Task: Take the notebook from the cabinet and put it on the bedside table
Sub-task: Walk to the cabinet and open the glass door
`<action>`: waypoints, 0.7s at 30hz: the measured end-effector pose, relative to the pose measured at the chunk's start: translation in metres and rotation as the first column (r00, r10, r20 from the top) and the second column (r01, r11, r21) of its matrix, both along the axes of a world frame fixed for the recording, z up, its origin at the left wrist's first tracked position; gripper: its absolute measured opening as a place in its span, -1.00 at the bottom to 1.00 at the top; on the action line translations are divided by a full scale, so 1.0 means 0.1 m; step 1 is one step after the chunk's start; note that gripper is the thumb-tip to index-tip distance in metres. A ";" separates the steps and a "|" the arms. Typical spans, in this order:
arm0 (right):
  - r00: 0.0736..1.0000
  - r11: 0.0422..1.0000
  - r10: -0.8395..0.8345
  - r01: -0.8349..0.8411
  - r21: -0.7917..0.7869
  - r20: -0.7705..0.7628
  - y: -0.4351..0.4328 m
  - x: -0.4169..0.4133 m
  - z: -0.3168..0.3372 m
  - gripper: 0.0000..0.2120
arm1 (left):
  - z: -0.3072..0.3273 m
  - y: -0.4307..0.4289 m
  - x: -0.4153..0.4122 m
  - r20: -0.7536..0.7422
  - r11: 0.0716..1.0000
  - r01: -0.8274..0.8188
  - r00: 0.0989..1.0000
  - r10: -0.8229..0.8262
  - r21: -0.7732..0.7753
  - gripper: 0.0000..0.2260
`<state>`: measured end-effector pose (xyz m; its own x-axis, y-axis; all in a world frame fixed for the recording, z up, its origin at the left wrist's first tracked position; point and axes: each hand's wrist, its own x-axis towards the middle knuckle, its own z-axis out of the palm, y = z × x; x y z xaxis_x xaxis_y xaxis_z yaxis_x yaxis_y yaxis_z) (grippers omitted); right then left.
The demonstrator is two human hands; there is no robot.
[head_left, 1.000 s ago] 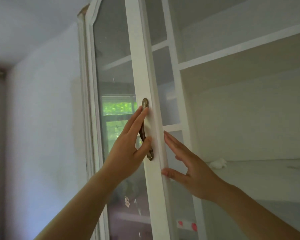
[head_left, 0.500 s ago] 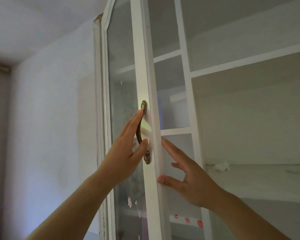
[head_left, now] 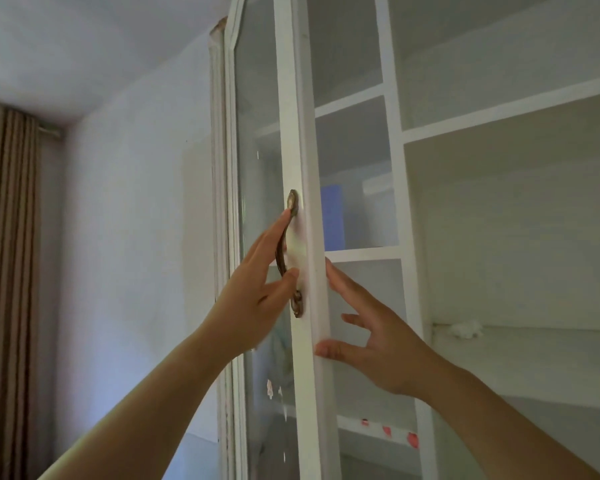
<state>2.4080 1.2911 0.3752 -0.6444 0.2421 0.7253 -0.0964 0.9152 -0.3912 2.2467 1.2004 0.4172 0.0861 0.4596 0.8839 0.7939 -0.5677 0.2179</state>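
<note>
Hands [head_left: 323, 317] either side of the glass cabinet door [head_left: 297, 133].

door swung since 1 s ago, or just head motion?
Yes. The door edge has swung left, away from the cabinet divider, widening the gap.

Glass-paned white cabinet door [head_left: 293, 133] sits left of the open white wooden shelves [head_left: 510, 109]; brown pleated curtain [head_left: 11, 271] far left.

A room in a home, likely a bedroom; a white glass-door cabinet [head_left: 395, 202] with bare shelves stands against a plain painted wall [head_left: 125, 237]; brown curtains [head_left: 11, 271] hang at left.
</note>
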 end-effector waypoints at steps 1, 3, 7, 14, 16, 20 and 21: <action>1.000 1.000 0.006 -0.006 0.000 0.000 -0.03 -0.02 0.00 -0.20 | -0.01 -0.02 -0.02 0.001 1.000 0.003 1.000 -0.003 0.004 -0.47; 1.000 1.000 0.014 -0.014 -0.001 -0.010 -0.10 -0.06 0.00 -0.20 | -0.01 -0.07 -0.07 -0.003 1.000 0.015 1.000 -0.015 0.017 -0.47; 1.000 1.000 0.007 -0.007 -0.016 -0.010 -0.31 -0.20 0.00 -0.22 | -0.02 -0.21 -0.25 -0.023 0.999 0.034 0.999 -0.034 0.022 -0.46; 0.999 0.999 0.020 -0.021 -0.046 -0.031 -0.73 -0.54 -0.06 -0.29 | 0.02 -0.60 -0.61 -0.032 0.994 0.108 0.994 -0.108 -0.011 -0.48; 1.000 0.998 -0.005 0.003 -0.060 -0.025 -0.86 -0.63 -0.09 -0.34 | 0.03 -0.69 -0.71 -0.046 0.994 0.113 0.993 -0.113 -0.014 -0.48; 0.997 0.994 -0.083 0.083 -0.072 -0.002 -1.12 -0.81 -0.13 -0.36 | 0.01 -0.83 -0.93 -0.045 0.991 0.137 0.990 -0.137 -0.009 -0.46; 0.994 0.992 -0.109 0.109 -0.064 0.003 -1.19 -0.86 -0.14 -0.36 | 0.00 -0.86 -0.99 -0.041 0.990 0.143 0.989 -0.143 -0.005 -0.46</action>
<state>2.3216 1.1726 0.3610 -0.6112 0.3573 0.7062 0.0027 0.8933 -0.4496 2.1477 1.1139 0.4174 0.1873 0.4415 0.8775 0.7125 -0.6760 0.1880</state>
